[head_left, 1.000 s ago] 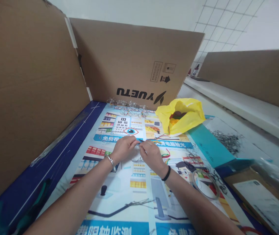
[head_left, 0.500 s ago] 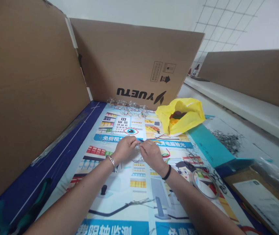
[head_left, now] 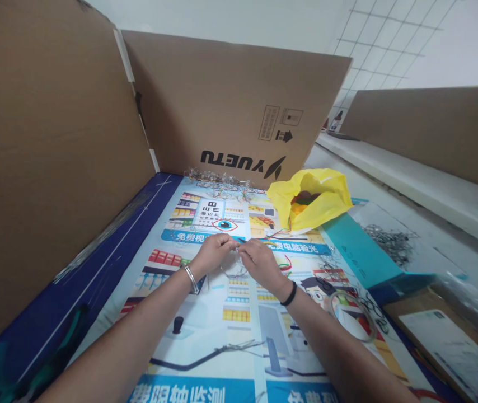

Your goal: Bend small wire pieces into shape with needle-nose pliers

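Observation:
My left hand (head_left: pixel 214 253) and my right hand (head_left: pixel 259 263) meet over the printed sheet (head_left: pixel 205 319), fingertips almost touching. Both are closed in a pinch. Loops of thin silvery wire (head_left: pixel 235 270) show just under the fingertips and seem to run into both pinches. A small dark tip (head_left: pixel 241 240) pokes out between the hands; its kind is hidden by the fingers. Red and green cords (head_left: pixel 286 263) lie beside my right hand. Closer to me, a bundle of thin wires (head_left: pixel 239 347) rests on the sheet.
A yellow bag (head_left: pixel 331 207) gapes at the back right, dark and orange things inside. Tangled wire (head_left: pixel 222 179) lies along the cardboard wall (head_left: pixel 222 101). To the right are a blue box flap (head_left: pixel 348 252), a dark wire pile (head_left: pixel 390 243) and a ring-shaped coil (head_left: pixel 369 330).
Both hands stay together in nearly the same place, still pinching. My left wrist and forearm have shifted slightly; the things around have not moved.

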